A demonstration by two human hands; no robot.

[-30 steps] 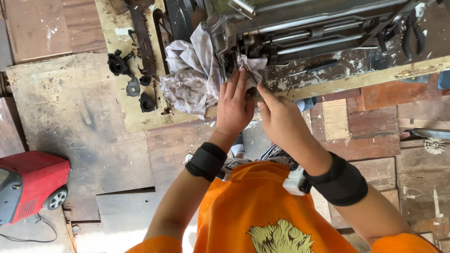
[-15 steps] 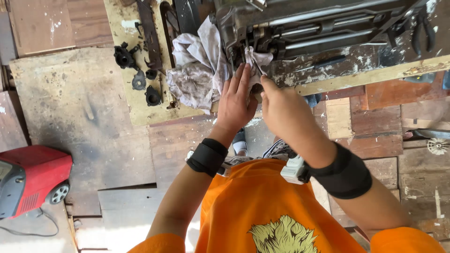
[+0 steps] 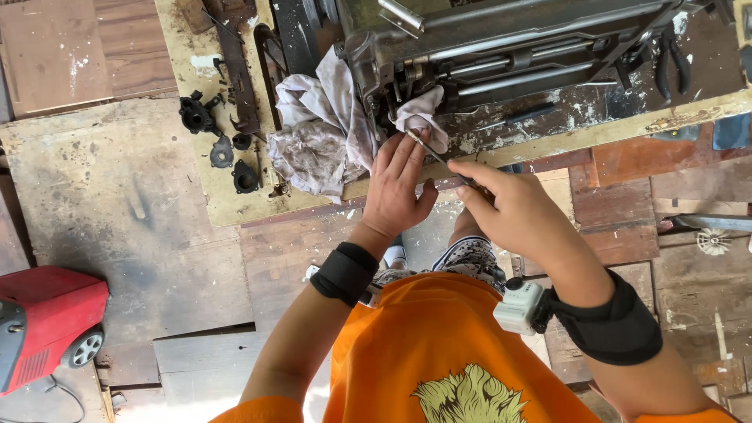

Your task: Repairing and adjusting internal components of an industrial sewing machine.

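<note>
Hands: left hand (image 3: pixel 398 188) fingers flat on small rag (image 3: pixel 421 119); right hand (image 3: pixel 513 211) pinching thin metal tool (image 3: pixel 439 153), pulled nearer than before.

An orange shirt (image 3: pixel 439 337) with a yellow print sits at six o'clock. Black wristbands (image 3: pixel 345 272), a dirty white rag (image 3: pixel 317 133), a grey-green machine (image 3: pixel 501 39), and a red cart (image 3: pixel 43 321) at eight o'clock.
</note>
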